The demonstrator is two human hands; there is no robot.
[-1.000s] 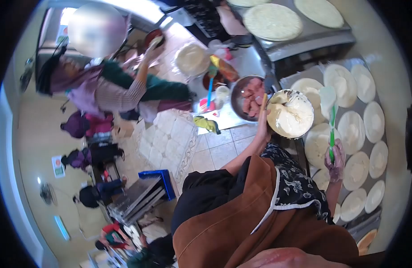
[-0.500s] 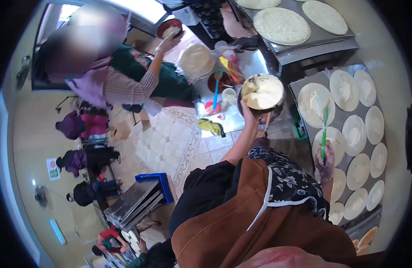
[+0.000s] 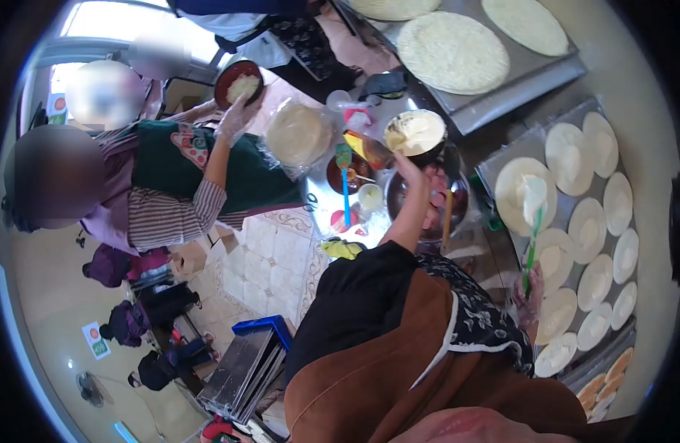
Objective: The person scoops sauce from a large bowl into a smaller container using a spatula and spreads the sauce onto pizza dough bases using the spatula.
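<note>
My left hand [image 3: 411, 174] grips the near rim of a bowl of white cream [image 3: 421, 133], held over the table beside a metal bowl of pink meat pieces [image 3: 434, 207]. My right hand [image 3: 529, 289], in a clear plastic glove, is closed on a green-handled spatula [image 3: 533, 240]. The spatula's white-coated blade lies over a round dough disc [image 3: 514, 193] at the upper left of a tray [image 3: 495, 164]. Several other discs on that tray bear patches of cream. A wooden handle [image 3: 447, 221] rests across the metal bowl's right side.
A co-worker in a green apron [image 3: 163, 159] holds a red bowl [image 3: 239, 83] of white shreds. A plastic-covered dough stack [image 3: 299, 133], a blue spatula [image 3: 346, 196] and a yellow cloth [image 3: 341, 249] lie around the table [image 3: 318, 192]. Another tray [image 3: 502, 87] holds large discs.
My left hand has carried the cream bowl leftward, away from the tray and past the meat bowl. My right hand's spatula has moved onto the upper left disc. The co-worker has shifted.
</note>
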